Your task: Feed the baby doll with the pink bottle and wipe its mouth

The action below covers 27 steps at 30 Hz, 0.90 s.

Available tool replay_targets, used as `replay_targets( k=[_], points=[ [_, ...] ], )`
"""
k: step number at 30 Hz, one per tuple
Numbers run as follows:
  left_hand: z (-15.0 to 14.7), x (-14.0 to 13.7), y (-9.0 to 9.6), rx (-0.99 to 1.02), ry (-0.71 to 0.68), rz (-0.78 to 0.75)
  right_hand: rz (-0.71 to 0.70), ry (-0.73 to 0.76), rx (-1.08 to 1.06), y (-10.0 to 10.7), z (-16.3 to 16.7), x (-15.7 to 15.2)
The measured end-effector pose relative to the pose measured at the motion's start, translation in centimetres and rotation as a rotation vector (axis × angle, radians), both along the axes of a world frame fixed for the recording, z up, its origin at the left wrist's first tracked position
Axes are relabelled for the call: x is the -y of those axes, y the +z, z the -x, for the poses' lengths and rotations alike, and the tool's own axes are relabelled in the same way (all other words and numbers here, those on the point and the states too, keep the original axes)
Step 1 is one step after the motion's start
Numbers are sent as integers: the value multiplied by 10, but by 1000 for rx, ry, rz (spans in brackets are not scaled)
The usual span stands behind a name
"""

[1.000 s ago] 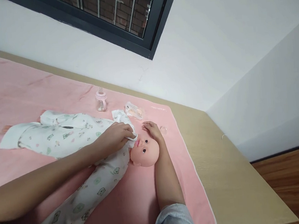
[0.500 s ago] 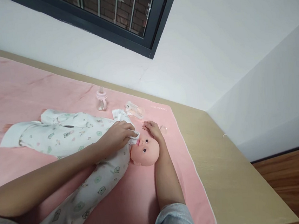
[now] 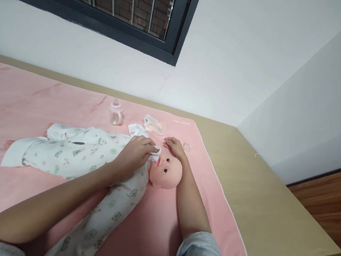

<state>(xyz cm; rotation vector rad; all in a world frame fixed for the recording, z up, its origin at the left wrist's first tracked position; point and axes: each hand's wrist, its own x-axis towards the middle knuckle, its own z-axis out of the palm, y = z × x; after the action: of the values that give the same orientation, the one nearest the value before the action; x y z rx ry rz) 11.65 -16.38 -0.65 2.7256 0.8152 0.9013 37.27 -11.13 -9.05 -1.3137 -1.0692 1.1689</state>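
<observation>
A baby doll (image 3: 165, 172) in a white printed outfit (image 3: 112, 149) lies on its back on a pink mat (image 3: 156, 234), its head toward the right. My left hand (image 3: 139, 149) reaches across its chest, fingers closed on a small white cloth (image 3: 155, 154) at the doll's mouth and chin. Beyond the head, my right hand (image 3: 174, 147) rests beside it with fingers stretched out and nothing seen in them. My right forearm runs along the top of the doll's head.
Near the wall stands a baby bottle (image 3: 116, 112) with a pink collar and handle. A clear plastic packet (image 3: 153, 124) lies by the doll's sleeve. A small transparent item (image 3: 187, 147) sits right of my right hand. The wooden surface (image 3: 250, 201) extends beyond the mat.
My left hand has shifted slightly right and away from me with the cloth, along the doll's mouth. My right hand stays in place. The view has moved a little.
</observation>
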Motion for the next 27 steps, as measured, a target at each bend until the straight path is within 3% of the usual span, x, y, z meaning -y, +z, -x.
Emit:
replay_targets(
  k=[4,11,17,27],
  points=[
    [3,1,6,11,-13,67,-3,3,6,1,-1,1],
    [12,19,25,1,-167,304,-4,3,6,0,-1,0],
    [8,23,23,-27,-170,333,-7,-2,5,-2,-2,-1],
    [3,20,16,5,-92,244,-12,-11,21,-3,-2,-2]
  ],
)
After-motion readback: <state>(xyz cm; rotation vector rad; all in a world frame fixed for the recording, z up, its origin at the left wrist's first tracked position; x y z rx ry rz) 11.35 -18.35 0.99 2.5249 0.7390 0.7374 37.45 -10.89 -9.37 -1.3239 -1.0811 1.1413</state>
